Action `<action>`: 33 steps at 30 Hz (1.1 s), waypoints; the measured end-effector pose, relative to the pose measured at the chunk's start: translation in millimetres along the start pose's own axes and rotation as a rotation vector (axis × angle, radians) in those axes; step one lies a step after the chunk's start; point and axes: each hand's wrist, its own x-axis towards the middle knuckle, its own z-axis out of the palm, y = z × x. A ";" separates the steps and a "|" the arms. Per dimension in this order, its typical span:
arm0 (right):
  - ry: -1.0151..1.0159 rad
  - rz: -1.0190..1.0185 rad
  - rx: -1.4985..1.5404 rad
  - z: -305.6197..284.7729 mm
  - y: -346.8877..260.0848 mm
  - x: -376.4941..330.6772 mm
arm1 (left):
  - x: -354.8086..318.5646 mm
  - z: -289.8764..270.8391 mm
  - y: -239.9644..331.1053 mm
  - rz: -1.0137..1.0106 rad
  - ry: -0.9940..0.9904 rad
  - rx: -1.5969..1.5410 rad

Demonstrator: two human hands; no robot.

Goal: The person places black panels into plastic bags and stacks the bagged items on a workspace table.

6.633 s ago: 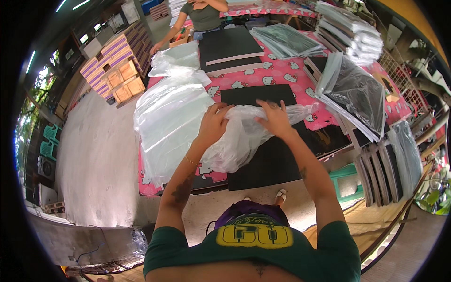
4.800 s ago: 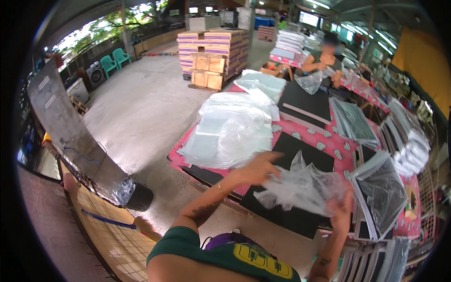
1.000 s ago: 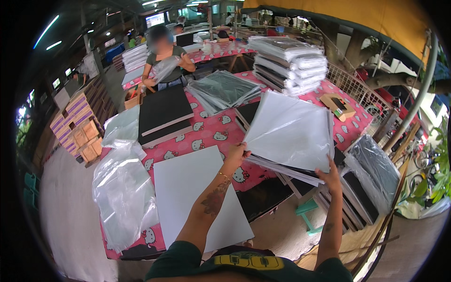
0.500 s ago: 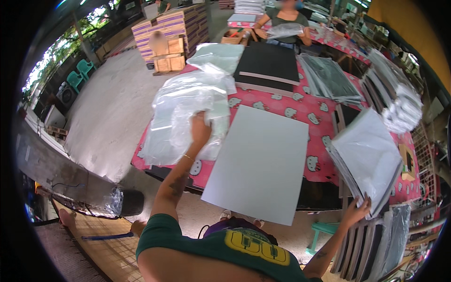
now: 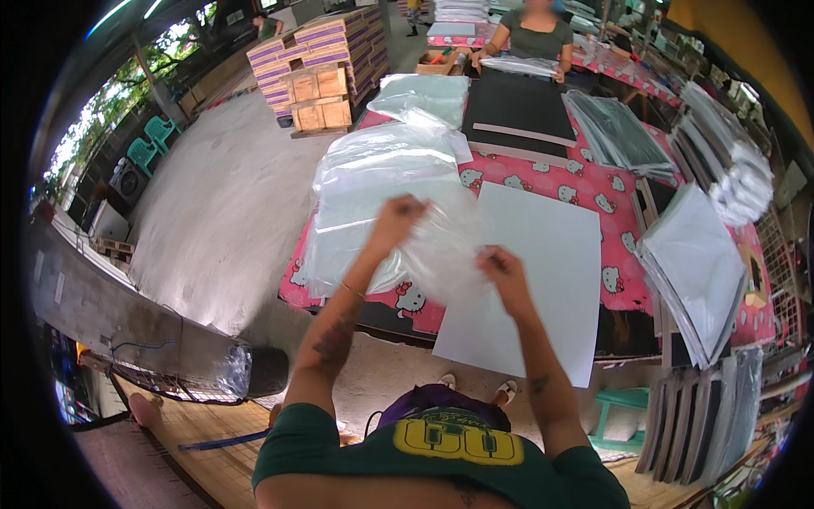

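Between my two hands stretches a thin clear plastic bag [image 5: 445, 246]. The fingers of my left hand [image 5: 397, 222] pinch one side of it, above a pile of clear plastic bags [image 5: 360, 182]. On the other side, my right hand [image 5: 502, 270] grips it with closed fingers, over the left part of a large white board [image 5: 543, 263]. That board lies flat on a pink patterned table cover [image 5: 619, 229], its near end hanging past the table edge.
Black boards [image 5: 521, 110] lie stacked at the far side, before a co-worker [image 5: 530, 38] holding plastic. Wrapped dark panels [image 5: 619, 131] and white wrapped sheets [image 5: 695, 263] lie at the right. A green stool [image 5: 619, 416] stands below the table edge. Boxes [image 5: 322, 51] are piled beyond.
My right hand has left the white wrapped sheets and come to the middle, where it now holds the bag. My left hand has lifted the bag off the pile, and the view has shifted.
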 end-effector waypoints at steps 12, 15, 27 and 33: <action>-0.131 0.007 -0.197 -53.4 -101.7 -37.8 | -48.4 46.0 53.0 0.986 -0.071 0.485; -0.204 -0.059 -0.406 -50.9 -134.0 -44.4 | -18.4 43.0 36.0 0.516 -0.433 -0.080; -0.162 0.038 -0.243 -80.9 -104.9 -69.8 | -28.6 53.7 65.0 -0.019 -0.322 -0.330; 0.270 0.045 0.394 -157.7 -141.0 -70.6 | -21.5 32.6 57.4 0.072 -0.266 -0.227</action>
